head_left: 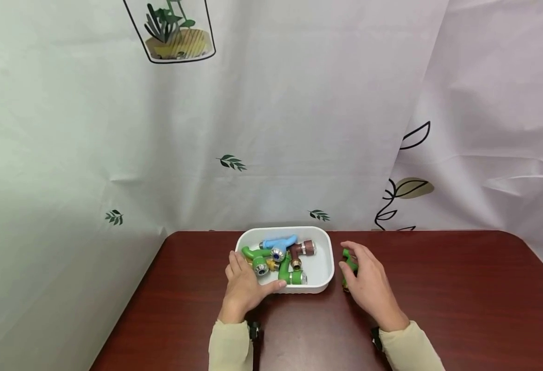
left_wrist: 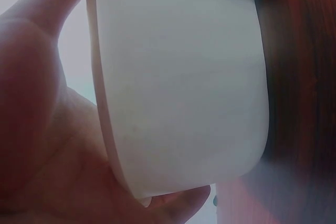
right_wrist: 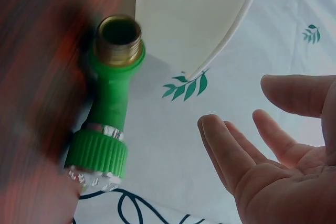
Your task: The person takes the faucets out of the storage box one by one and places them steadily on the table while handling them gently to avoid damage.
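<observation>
In the head view a white plastic basin (head_left: 325, 257) holds several taps, among them a light-blue tap (head_left: 283, 243), a brown tap (head_left: 305, 249) and a green tap (head_left: 255, 256). My left hand (head_left: 243, 288) grips the near left corner of the basin, thumb along the front rim and fingers at the left side. To the right of the basin, another green tap (right_wrist: 110, 98) with a brass threaded end is on the table. My right hand (head_left: 368, 282) hovers beside this tap, fingers spread and apart from it, and partly hides it in the head view.
The basin stands near the back edge of a dark red-brown wooden table (head_left: 183, 304). A pale cloth (head_left: 299, 129) with leaf prints hangs behind and at the sides.
</observation>
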Demonstrator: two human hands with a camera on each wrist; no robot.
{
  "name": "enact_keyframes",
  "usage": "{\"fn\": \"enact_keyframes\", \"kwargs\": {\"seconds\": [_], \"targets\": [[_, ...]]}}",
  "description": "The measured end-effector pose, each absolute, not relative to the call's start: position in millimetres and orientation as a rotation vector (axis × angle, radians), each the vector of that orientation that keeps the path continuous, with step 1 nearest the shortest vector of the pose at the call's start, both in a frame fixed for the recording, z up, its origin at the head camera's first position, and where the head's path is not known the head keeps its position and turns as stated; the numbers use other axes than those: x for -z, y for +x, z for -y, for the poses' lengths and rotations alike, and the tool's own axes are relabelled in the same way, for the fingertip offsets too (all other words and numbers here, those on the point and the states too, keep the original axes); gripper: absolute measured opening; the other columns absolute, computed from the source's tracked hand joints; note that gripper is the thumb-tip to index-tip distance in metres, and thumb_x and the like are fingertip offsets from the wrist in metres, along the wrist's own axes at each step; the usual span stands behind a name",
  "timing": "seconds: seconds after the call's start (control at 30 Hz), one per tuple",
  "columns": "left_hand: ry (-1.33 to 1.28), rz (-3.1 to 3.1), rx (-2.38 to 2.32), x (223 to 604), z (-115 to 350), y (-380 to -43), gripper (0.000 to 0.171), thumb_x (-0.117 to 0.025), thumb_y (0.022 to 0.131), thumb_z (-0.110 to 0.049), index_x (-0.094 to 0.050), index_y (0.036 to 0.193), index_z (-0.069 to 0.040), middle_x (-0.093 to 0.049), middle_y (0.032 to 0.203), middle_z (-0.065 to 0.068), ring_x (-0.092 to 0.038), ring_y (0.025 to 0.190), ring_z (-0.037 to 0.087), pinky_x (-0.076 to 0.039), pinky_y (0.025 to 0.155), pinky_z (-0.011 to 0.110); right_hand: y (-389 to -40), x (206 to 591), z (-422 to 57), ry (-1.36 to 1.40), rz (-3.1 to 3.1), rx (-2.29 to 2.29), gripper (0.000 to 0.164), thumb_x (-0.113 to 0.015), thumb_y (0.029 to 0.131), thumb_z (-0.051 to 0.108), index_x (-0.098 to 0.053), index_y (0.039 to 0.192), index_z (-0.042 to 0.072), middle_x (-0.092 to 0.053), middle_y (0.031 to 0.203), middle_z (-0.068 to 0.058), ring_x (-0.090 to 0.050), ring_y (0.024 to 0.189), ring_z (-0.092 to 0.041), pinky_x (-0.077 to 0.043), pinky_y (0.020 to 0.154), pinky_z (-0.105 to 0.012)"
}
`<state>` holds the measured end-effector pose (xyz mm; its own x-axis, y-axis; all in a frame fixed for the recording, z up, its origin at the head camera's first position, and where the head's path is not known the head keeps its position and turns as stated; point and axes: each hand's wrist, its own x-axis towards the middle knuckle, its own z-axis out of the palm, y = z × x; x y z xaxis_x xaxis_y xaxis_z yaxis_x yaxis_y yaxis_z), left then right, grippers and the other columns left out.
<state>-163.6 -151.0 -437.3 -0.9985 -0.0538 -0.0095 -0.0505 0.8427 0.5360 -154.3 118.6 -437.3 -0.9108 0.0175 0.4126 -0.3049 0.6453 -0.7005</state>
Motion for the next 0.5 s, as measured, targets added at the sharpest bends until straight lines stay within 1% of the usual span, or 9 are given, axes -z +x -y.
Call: {"fn": "enact_keyframes", "kwargs": {"seconds": [0.17, 0.3, 0.5], "targets": [[0.077, 3.001, 0.872, 437.7, 151.6, -163.0, 0.138, -0.088, 0.069, -0.056, -0.006, 0.149, 0.023, -0.004, 0.157, 0.041, -0.018, 0.139, 0.055, -0.038, 0.107, 0.055, -155.7, 436.5, -109.1, 0.228, 2.503, -1.17, 0.041, -0.071, 0.09, 0.001, -0.06, 0.129, 0.003, -0.064, 0.116, -0.017, -0.066, 0.103, -0.035, -0.054, 0.087, -0.049], [0.079, 3.002, 0.86, 437.8, 151.8, -163.1, 0.138, -0.088, 0.069, -0.056, -0.007, 0.149, 0.023, -0.004, 0.157, 0.042, -0.018, 0.139, 0.055, -0.038, 0.107, 0.055, -156.3, 435.0, -102.3, 0.233, 2.519, -1.178, 0.041, -0.071, 0.09, 0.001, -0.06, 0.129, 0.002, -0.063, 0.118, -0.018, -0.066, 0.104, -0.034, -0.054, 0.088, -0.047], [0.079, 3.001, 0.861, 437.8, 151.7, -163.5, 0.139, -0.088, 0.069, -0.056, -0.007, 0.149, 0.022, -0.004, 0.157, 0.041, -0.017, 0.14, 0.055, -0.037, 0.108, 0.055, -157.6, 433.3, -93.3, 0.262, 2.504, -1.174, 0.042, -0.073, 0.088, 0.0, -0.061, 0.128, 0.002, -0.063, 0.121, -0.016, -0.067, 0.102, -0.032, -0.055, 0.083, -0.046]]}}
